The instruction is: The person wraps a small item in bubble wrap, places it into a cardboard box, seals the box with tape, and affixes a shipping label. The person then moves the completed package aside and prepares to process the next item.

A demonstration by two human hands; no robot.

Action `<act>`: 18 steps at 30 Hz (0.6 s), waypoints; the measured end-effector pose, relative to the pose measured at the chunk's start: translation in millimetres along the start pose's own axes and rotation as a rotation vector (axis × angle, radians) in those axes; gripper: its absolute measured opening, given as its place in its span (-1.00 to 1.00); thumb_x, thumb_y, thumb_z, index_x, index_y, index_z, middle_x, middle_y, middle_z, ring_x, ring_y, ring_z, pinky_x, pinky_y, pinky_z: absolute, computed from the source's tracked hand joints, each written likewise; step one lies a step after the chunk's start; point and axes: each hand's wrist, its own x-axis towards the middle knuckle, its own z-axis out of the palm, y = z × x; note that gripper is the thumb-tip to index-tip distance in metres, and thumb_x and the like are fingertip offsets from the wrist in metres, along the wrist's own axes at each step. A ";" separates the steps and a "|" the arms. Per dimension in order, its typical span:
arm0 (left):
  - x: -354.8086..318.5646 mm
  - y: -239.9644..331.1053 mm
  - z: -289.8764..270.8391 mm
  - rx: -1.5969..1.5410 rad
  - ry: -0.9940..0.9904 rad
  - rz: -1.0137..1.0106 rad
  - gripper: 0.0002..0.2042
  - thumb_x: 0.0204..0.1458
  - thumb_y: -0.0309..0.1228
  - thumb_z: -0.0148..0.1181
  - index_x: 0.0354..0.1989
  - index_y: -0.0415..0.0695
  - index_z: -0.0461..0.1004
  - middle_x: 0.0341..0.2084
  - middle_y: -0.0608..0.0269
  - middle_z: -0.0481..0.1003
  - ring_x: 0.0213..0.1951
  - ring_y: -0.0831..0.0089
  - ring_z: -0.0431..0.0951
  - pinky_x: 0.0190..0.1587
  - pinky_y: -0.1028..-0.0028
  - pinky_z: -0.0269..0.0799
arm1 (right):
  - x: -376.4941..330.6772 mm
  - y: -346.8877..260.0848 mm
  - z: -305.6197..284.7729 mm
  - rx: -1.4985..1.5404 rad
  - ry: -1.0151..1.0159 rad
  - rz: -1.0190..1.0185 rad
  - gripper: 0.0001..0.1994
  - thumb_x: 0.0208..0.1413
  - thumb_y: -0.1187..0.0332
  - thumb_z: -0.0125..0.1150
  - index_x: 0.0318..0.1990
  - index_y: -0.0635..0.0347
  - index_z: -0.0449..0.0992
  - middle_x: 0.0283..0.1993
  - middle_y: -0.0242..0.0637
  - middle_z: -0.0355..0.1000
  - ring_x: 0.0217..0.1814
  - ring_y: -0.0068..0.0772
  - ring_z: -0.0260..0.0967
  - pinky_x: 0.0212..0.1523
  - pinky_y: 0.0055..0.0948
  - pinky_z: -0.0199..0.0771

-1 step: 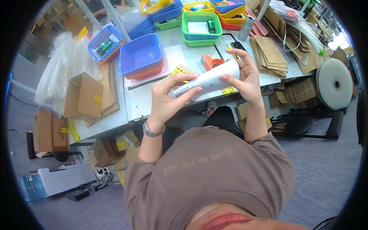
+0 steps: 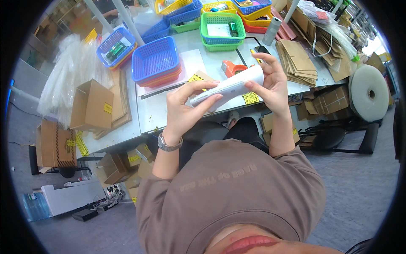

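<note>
A white printed paper sheet (image 2: pixel 233 87), curled over into a loose roll, is held above the near edge of the table. At its left end my left hand (image 2: pixel 182 103) pinches it between thumb and fingers. My right hand (image 2: pixel 274 86) grips the other end, thumb on the near face and fingers curved behind the upper edge. Just beyond the paper lies an orange-red tape dispenser (image 2: pixel 229 67). Part of a brown cardboard piece with yellow-black tape (image 2: pixel 196 78) shows behind my left hand; the rest is hidden.
Blue baskets (image 2: pixel 155 59) stand stacked at the left, green baskets (image 2: pixel 222 29) farther back. Flattened cardboard (image 2: pixel 297 61) and a grey bottle (image 2: pixel 272 31) lie to the right. An open carton (image 2: pixel 91 106) sits on the left table edge, near plastic wrap (image 2: pixel 63 80). A large white roll (image 2: pixel 359 89) stands far right.
The right fingers have dipped slightly and the paper's right end has curled a little more. Both hands keep their hold on it.
</note>
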 end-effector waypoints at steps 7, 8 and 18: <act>-1.1 11.7 2.2 0.031 -0.016 -0.013 -0.76 -0.12 -0.54 0.41 -0.24 -0.25 0.58 -0.30 0.16 0.62 -0.25 0.49 0.62 -0.15 0.51 0.50 | 8.7 -5.4 -4.6 -0.550 -0.183 -0.427 -0.54 -0.31 0.37 0.55 -0.14 0.19 0.59 -0.21 -0.24 0.52 -0.18 -0.42 0.44 -0.16 -0.49 0.39; 1.0 12.5 1.0 0.030 -0.030 -0.016 -0.75 -0.11 -0.57 0.40 -0.22 -0.27 0.56 -0.28 0.15 0.62 -0.23 0.50 0.61 -0.12 0.51 0.50 | 9.1 -3.4 -2.1 -0.446 -0.191 -0.285 -0.64 -0.29 0.41 0.54 -0.23 0.23 0.62 -0.29 -0.25 0.56 -0.22 -0.45 0.48 -0.18 -0.49 0.42; 3.7 15.6 5.9 -0.066 0.003 -0.117 -0.82 -0.08 -0.54 0.38 -0.28 -0.27 0.58 -0.33 0.18 0.61 -0.27 0.55 0.58 -0.17 0.55 0.47 | 12.8 -4.0 0.7 -0.426 -0.196 -0.412 -0.76 -0.29 0.50 0.52 -0.37 0.23 0.64 -0.41 -0.31 0.57 -0.32 -0.47 0.50 -0.24 -0.48 0.46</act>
